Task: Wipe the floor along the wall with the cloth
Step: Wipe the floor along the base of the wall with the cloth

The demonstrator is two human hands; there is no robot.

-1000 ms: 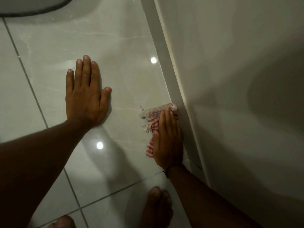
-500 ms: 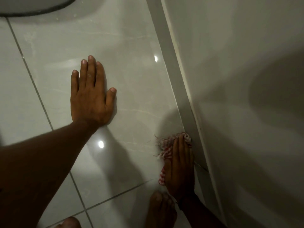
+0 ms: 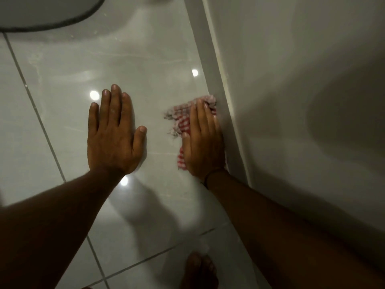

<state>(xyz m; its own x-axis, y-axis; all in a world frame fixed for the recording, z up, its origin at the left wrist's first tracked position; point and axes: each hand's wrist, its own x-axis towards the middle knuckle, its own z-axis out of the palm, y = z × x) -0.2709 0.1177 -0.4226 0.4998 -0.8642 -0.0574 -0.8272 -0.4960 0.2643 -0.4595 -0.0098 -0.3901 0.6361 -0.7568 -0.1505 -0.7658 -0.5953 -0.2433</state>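
Red-and-white checked cloth (image 3: 183, 119) lies crumpled on the glossy floor (image 3: 129, 65), pinned under the right hand (image 3: 203, 142), which presses flat on it with fingers straight and together, not curled around it. Frayed edges of the cloth stick out past the fingertips and on the thumb side; a strip also shows beside the heel of the palm. The rest is hidden under the hand. On the little-finger side, the hand and cloth sit right against the grey baseboard (image 3: 210, 65), with the pale wall (image 3: 291, 80) rising just beyond it.

On the thumb side, a short gap of bare tile away, the left hand (image 3: 113, 136) lies spread flat on the floor, holding nothing. A dark band (image 3: 206, 178) circles the right wrist. Grout lines cross the tiles beyond the left hand and nearer the body. Bright light spots reflect off the tiles around both hands.

Far ahead of the fingertips, a dark-rimmed curved object (image 3: 52, 19) is cut off by the frame; what it is cannot be told. A bare foot (image 3: 200, 272) shows dimly below the right forearm, partly cut off.
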